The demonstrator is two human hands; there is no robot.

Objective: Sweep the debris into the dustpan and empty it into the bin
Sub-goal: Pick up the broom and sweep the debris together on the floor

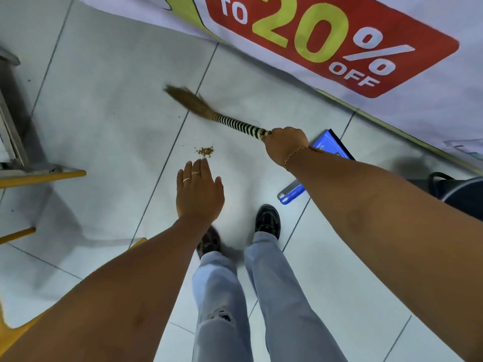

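A small pile of brown debris (205,150) lies on the pale floor tiles ahead of my feet. My right hand (285,144) is shut on the striped handle of a short straw broom (209,111), whose blurred bristles reach out to the far left, beyond the debris. My left hand (199,190) hovers flat, fingers together, holding nothing, just on the near side of the debris. A blue dustpan (329,145) lies on the floor to the right, partly hidden under my right forearm; its handle (290,193) points toward me. A dark bin (462,194) sits at the right edge.
A white banner (339,43) with a red "20% OFF" sign covers the far side and right. A metal and yellow-legged frame (28,171) stands at the left. My two feet in black shoes (268,220) stand behind the debris.
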